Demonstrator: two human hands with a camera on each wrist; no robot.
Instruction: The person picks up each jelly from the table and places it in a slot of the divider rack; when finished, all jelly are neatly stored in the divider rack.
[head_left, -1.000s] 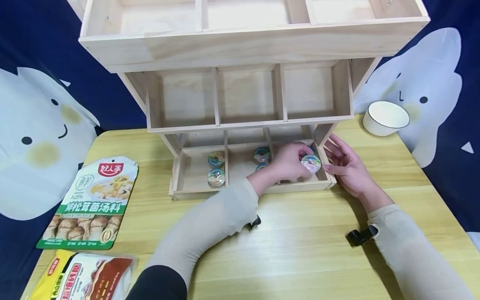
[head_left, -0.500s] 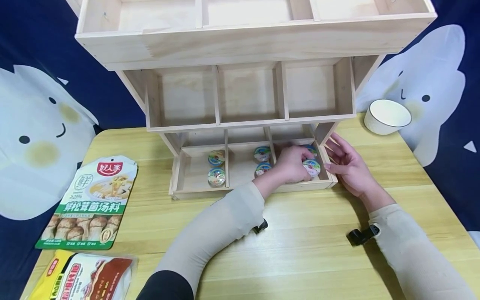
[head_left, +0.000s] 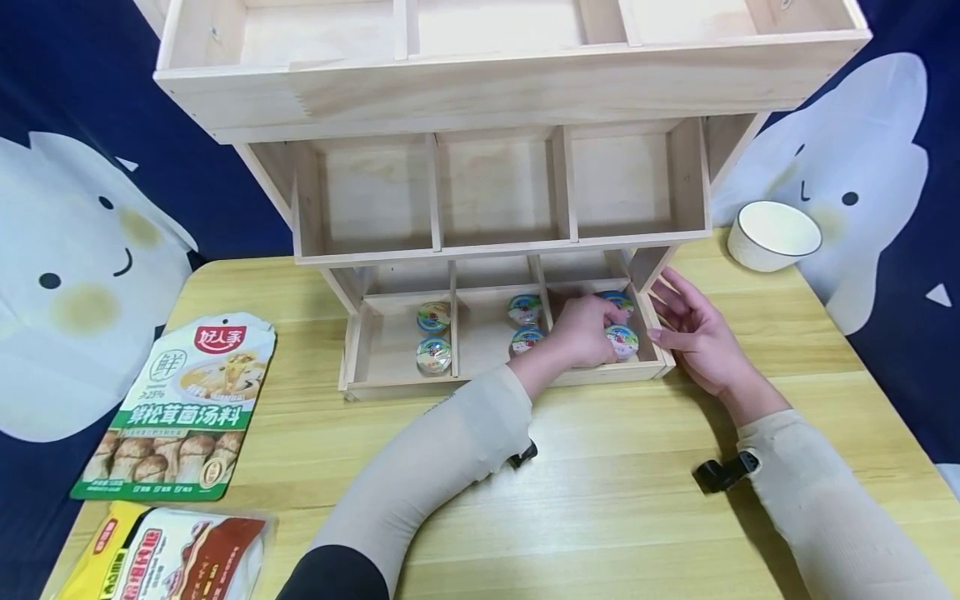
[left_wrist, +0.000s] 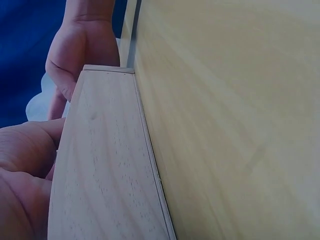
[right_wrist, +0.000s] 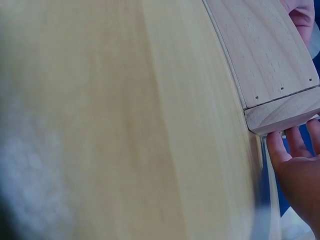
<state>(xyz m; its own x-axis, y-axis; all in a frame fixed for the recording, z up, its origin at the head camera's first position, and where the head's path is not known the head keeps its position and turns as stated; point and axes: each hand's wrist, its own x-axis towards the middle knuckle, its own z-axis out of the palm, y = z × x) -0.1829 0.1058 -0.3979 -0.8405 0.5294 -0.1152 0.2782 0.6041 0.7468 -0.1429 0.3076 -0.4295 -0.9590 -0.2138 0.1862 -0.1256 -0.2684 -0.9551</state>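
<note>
In the head view my left hand (head_left: 587, 333) reaches into the right compartment of the bottom drawer-like tray (head_left: 405, 389). Its fingers and thumb hold a jelly cup (head_left: 622, 342) with a printed foil lid, low in that compartment. Behind it sits another jelly cup (head_left: 617, 303), partly covered by the fingers. My right hand (head_left: 697, 333) rests against the tray's outer right side, fingers extended. In the right wrist view its fingertips (right_wrist: 274, 141) touch the wooden end. The left wrist view shows the tray's front board (left_wrist: 105, 160) hiding the left fingertips and the cup.
Two jelly cups stand in the left compartment (head_left: 386, 350) and two in the middle one (head_left: 480, 333). Upper shelf tiers (head_left: 495, 196) overhang the hands. A white bowl (head_left: 772, 237) stands right; a mushroom soup packet (head_left: 180, 400) and other food bags (head_left: 180, 554) lie left.
My left hand has lowered the jelly cup into the right compartment, in front of the one behind. A slight rightward shift of the hand came with it. My right hand stays in place.
</note>
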